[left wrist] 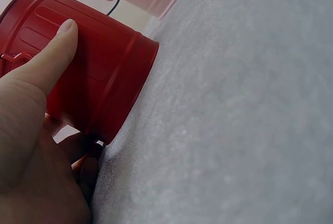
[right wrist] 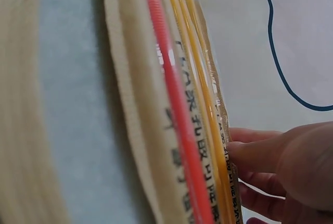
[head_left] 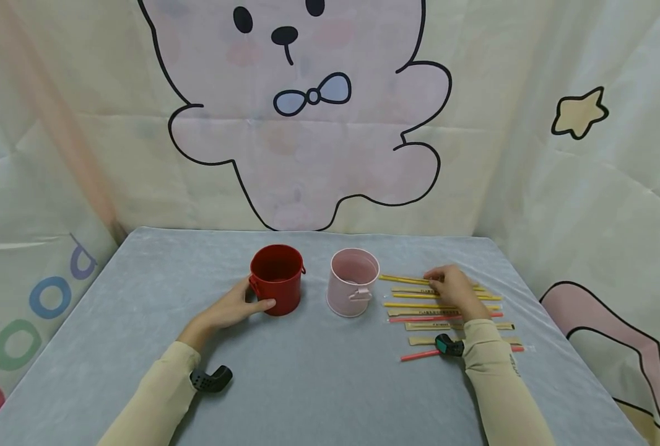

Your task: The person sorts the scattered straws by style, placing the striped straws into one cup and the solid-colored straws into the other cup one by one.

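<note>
A small red metal bucket (head_left: pixel 277 282) stands upright on the table. My left hand (head_left: pixel 232 313) grips its left side, the thumb on the front wall and the other fingers behind; the bucket wall (left wrist: pixel 99 62) hides part of those fingers. To its right is a pale pink bucket (head_left: pixel 352 285), untouched. My right hand (head_left: pixel 454 288) reaches over a row of straws and pinches the farthest yellow straw (head_left: pixel 402 279). In the right wrist view its fingertips are partly hidden behind the printed paper wrappers (right wrist: pixel 184 78).
Below the right hand lie several more straws: yellow ones (head_left: pixel 413 305), paper-wrapped ones (head_left: pixel 425 326) and red ones (head_left: pixel 419 356). A pale blue-grey cloth (head_left: pixel 319 384) covers the table. Printed curtains (head_left: pixel 330 155) hang close behind and at both sides.
</note>
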Demonstrator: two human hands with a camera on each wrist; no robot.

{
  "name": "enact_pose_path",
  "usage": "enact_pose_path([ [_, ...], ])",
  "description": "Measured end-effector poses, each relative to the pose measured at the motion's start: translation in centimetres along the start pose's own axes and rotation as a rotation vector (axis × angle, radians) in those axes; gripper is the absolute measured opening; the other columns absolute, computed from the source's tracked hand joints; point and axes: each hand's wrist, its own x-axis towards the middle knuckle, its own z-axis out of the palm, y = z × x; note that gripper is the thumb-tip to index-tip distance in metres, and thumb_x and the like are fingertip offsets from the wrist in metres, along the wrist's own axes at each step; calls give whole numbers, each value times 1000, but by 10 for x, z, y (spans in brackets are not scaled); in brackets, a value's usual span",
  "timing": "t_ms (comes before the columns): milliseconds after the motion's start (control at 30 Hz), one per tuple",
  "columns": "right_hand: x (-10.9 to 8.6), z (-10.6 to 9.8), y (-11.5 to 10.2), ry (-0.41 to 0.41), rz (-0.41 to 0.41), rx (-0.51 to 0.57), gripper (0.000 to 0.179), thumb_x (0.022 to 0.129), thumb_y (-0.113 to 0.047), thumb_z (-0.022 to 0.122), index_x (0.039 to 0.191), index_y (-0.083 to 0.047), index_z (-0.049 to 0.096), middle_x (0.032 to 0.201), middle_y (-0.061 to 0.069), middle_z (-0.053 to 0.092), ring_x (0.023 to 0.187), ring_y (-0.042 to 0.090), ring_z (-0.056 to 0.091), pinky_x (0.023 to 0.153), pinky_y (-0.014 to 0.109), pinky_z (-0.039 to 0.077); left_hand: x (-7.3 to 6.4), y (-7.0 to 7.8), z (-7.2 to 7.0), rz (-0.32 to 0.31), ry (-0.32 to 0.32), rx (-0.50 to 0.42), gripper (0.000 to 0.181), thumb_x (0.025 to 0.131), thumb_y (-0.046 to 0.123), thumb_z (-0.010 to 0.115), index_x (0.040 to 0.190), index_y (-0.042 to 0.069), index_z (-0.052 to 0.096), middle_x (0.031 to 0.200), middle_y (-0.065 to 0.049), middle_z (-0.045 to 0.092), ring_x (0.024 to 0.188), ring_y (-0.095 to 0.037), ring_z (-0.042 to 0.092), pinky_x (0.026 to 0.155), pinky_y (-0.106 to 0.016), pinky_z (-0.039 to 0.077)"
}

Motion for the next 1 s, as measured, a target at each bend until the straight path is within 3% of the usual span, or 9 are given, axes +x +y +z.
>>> enact_pose_path([
  [200, -2, 0, 0, -13, 8, -9, 18, 101, -8, 59, 111, 0, 72, 113, 24, 69, 103, 38, 64, 85, 51, 53, -2, 0, 1, 3, -4, -11, 74, 94, 33, 72, 153, 9, 34, 150, -14, 46, 143, -35, 36, 119, -64, 27],
  [533, -5, -7, 0, -4, -9, 82, 16, 102, -9, 57, 109, 1, 68, 98, 19, 68, 78, 24, 62, 67, 36, 52, -2, 2, 1, -2, 2, -20, 76, 94, 33, 72, 154, 8, 32, 152, -15, 44, 144, -36, 34, 120, -65, 26],
  [700, -7, -14, -4, 70, -62, 118, 15, 101, -3, 57, 109, 6, 66, 99, 24, 65, 74, 24, 59, 59, 32, 48, -3, 3, 1, -15, -3, -15, 78, 94, 33, 72, 155, 8, 30, 155, -15, 41, 147, -38, 31, 121, -66, 24],
  [1000, -15, -31, -24, 249, -122, 142, 13, 101, -3, 56, 111, 3, 63, 107, 26, 62, 94, 39, 61, 66, 33, 47, -2, 4, 0, -22, -9, -17, 79, 93, 35, 72, 155, 9, 29, 154, -14, 41, 146, -37, 31, 119, -67, 26],
])
